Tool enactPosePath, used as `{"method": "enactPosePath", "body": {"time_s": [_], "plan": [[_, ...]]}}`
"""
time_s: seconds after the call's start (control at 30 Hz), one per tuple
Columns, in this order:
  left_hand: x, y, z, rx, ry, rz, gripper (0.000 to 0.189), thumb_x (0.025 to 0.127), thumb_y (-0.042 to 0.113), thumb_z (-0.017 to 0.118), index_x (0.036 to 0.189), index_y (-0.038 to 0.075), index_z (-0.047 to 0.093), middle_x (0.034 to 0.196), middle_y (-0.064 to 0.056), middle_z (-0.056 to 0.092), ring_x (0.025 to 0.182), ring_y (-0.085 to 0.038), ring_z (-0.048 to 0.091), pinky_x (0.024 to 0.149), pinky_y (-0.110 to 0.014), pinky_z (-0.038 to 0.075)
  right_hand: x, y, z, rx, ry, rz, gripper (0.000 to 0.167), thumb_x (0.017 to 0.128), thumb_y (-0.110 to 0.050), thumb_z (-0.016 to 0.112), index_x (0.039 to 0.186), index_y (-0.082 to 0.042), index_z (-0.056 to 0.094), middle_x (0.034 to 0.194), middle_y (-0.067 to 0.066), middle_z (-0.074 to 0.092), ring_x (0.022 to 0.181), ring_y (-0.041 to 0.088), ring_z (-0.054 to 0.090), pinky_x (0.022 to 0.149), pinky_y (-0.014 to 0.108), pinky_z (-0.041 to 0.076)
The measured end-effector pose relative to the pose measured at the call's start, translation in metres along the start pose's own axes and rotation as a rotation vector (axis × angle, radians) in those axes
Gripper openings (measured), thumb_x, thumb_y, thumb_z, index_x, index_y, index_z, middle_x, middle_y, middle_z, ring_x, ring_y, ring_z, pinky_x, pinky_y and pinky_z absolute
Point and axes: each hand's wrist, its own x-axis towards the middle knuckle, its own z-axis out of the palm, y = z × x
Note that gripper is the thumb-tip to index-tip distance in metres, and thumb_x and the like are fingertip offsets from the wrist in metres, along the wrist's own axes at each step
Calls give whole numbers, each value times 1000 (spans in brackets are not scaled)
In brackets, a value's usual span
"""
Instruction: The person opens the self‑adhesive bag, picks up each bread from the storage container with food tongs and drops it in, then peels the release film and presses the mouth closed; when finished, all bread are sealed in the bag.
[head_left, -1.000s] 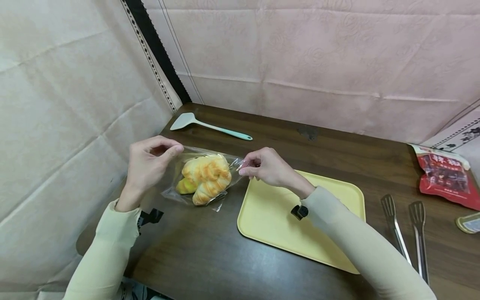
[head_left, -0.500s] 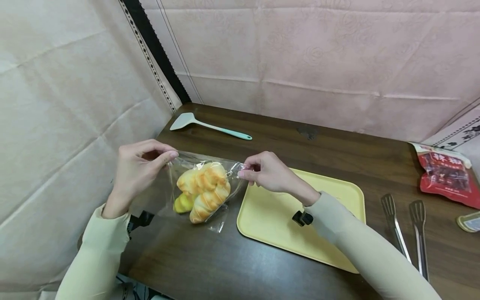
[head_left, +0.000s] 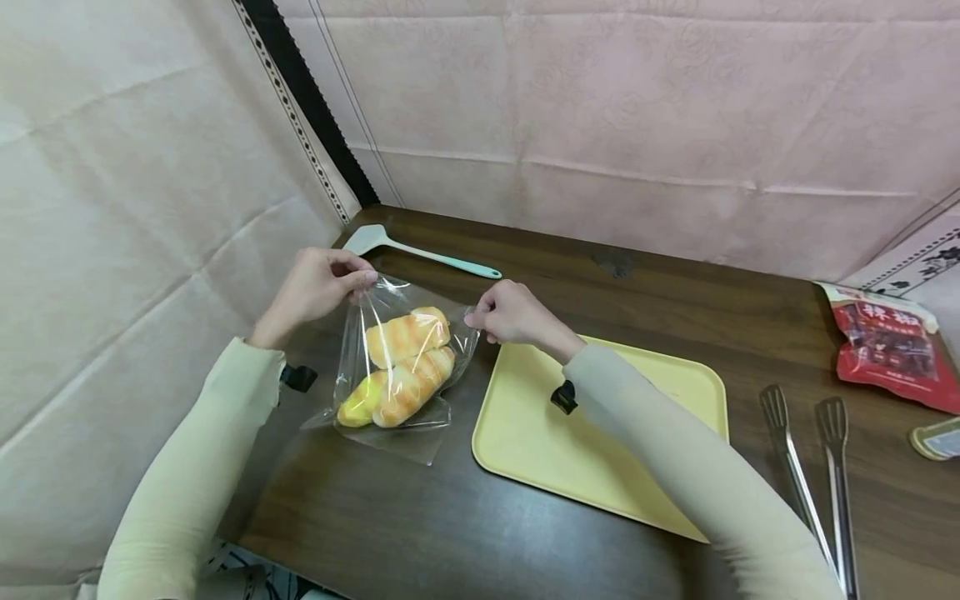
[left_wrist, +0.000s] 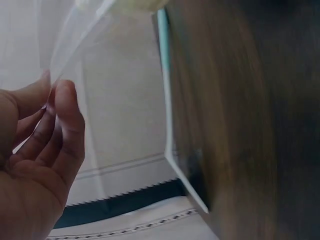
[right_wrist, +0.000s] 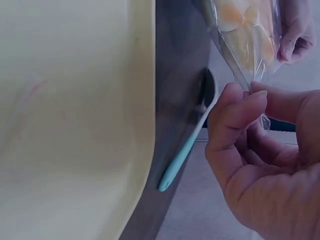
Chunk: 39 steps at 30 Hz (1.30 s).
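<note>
A clear plastic bag [head_left: 420, 433] hangs between my two hands with several bread rolls inside. Two rolls are pale with golden-brown stripes, such as the striped roll [head_left: 414, 388], and a yellow roll [head_left: 363, 402] lies lower left. My left hand [head_left: 324, 282] pinches the bag's upper left corner between thumb and fingers. At the upper right corner, my right hand [head_left: 517, 315] pinches the plastic. In the right wrist view the gathered film shows between the thumb and index finger of the right hand [right_wrist: 265, 130]. The left wrist view has the film at the left fingertips [left_wrist: 57, 85].
A yellow tray [head_left: 540, 454] lies under my right forearm. Behind the bag is a turner with a mint handle [head_left: 450, 261]. Metal tongs [head_left: 806, 492], a red snack packet [head_left: 892, 346] and a small tin [head_left: 937, 440] sit at right. Fabric curtains [head_left: 637, 125] border the table.
My left hand dipped slightly left, then rose to the right. The bag has turned more upright, and the rolls have slid down toward its bottom. Both hands keep their pinch.
</note>
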Motion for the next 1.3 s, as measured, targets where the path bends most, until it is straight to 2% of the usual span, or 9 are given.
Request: {"method": "enactPosePath", "body": {"time_s": [0.13, 0.27, 0.47, 0.67, 0.8, 0.9, 1.03, 1.1, 1.3], "plan": [[17, -15, 1, -3, -95, -67, 14, 103, 17, 77, 98, 5, 82, 75, -6, 74, 67, -25, 68, 56, -25, 49, 13, 1, 3, 36, -13, 51, 39, 108, -27, 69, 77, -3, 74, 61, -2, 66, 58, 16, 64, 75, 30, 55], [27, -28, 5, -52, -192, -132, 17, 104, 16, 74, 103, 0, 81, 81, -9, 77, 68, -17, 69, 62, -26, 58, 22, 5, 9, 111, 1, 100, 41, 108, -26, 69, 72, -5, 70, 64, -1, 69, 58, 16, 68, 88, 33, 62], [36, -40, 15, -35, -299, -181, 21, 107, 15, 71, 115, -3, 78, 97, -18, 80, 74, -11, 73, 69, -27, 64, 27, 12, 19, 200, 36, 137, 36, 109, -25, 69, 80, -3, 73, 57, 0, 65, 55, 13, 67, 70, 27, 61], [42, -34, 19, 119, -343, -165, 40, 109, 26, 67, 137, -3, 68, 124, -23, 77, 100, -30, 77, 88, -43, 64, 26, 14, 19, 271, 95, 150, 27, 109, -25, 67, 107, 0, 76, 62, 1, 66, 54, 12, 66, 61, 25, 59], [36, -18, 15, 207, -276, -133, 52, 109, 30, 65, 149, -1, 60, 146, -25, 67, 131, -41, 67, 108, -57, 54, 16, 14, 14, 270, 160, 158, 44, 111, -33, 63, 138, 3, 63, 63, 1, 63, 58, 19, 69, 74, 33, 63], [19, 0, 14, 195, -160, -92, 50, 108, 28, 66, 149, 0, 60, 151, -27, 64, 136, -46, 61, 112, -63, 48, -2, 12, 8, 240, 254, 126, 54, 112, -37, 60, 152, -1, 52, 76, 6, 68, 66, 29, 73, 73, 36, 62], [-10, 29, 18, 171, 22, 15, 43, 106, 24, 71, 141, 0, 66, 136, -25, 70, 108, -43, 67, 96, -58, 51, -36, 10, -2, 176, 405, 24, 47, 112, -36, 60, 146, -4, 59, 96, 11, 71, 72, 30, 74, 66, 33, 57], [-22, 43, 23, 171, 83, 68, 43, 104, 23, 73, 139, 0, 67, 134, -24, 70, 107, -42, 68, 95, -57, 51, -55, 11, -7, 126, 479, -29, 41, 111, -33, 61, 141, -4, 63, 97, 10, 71, 76, 27, 72, 73, 36, 57], [-57, 66, 37, 177, 166, 132, 52, 99, 27, 80, 142, 2, 66, 158, -23, 58, 146, -46, 53, 108, -69, 50, -104, 25, -10, -27, 637, -137, 40, 111, -23, 63, 142, 1, 63, 112, 16, 75, 101, 31, 73, 88, 48, 61]]}}
